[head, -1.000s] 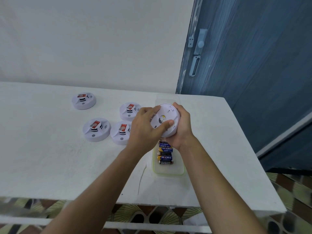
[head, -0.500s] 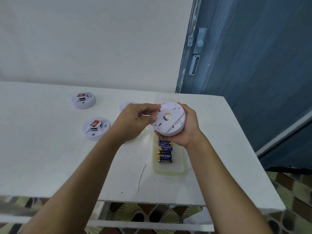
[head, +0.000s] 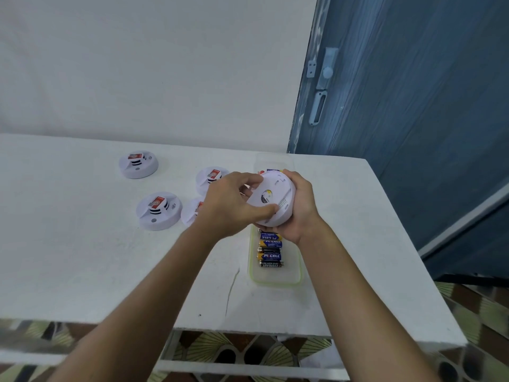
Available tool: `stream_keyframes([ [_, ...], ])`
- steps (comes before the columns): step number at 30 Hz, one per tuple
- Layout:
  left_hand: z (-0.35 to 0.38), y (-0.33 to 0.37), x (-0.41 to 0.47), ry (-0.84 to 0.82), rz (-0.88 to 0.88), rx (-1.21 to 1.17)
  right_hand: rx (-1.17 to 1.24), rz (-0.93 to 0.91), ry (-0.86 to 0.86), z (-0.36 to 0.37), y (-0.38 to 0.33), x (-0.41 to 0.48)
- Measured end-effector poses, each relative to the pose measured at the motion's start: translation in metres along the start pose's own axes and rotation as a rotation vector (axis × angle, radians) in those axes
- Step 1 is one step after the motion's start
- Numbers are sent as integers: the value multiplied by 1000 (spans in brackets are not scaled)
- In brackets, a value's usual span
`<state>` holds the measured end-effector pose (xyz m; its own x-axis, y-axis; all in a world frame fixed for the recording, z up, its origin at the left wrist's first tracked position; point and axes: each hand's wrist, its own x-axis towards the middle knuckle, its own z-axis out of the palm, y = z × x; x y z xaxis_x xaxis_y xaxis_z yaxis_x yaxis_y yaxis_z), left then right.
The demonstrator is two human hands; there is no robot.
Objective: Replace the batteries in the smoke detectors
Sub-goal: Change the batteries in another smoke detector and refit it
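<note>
Over the white tabletop (head: 82, 257), the right hand (head: 300, 208) cups a round white smoke detector (head: 272, 199) from below, its back tilted up. The left hand (head: 231, 205) curls over its left edge, with the thumb on the back. Under them on the tabletop lies a clear tray (head: 275, 278) with a row of batteries (head: 271, 252).

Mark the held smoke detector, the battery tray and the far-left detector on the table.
held smoke detector (head: 276, 193): head view, on its white upturned face.
battery tray (head: 275, 277): head view, on its bare near end.
far-left detector (head: 146, 170): head view, on its white body.
</note>
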<state>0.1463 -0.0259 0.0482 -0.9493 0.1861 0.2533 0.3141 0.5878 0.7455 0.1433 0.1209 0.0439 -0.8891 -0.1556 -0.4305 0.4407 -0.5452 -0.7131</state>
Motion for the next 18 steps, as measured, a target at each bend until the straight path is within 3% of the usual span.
stream_keyframes([
  [8, 12, 4, -2, 101, -73, -17, -30, -70, -14, 0, 5, 7],
  [14, 13, -2, 0, 45, 42, -69, -27, -115, 2, -3, 7, 11],
  [18, 14, 0, 1, 96, 33, -83, -24, -124, 2, -3, 10, 13],
])
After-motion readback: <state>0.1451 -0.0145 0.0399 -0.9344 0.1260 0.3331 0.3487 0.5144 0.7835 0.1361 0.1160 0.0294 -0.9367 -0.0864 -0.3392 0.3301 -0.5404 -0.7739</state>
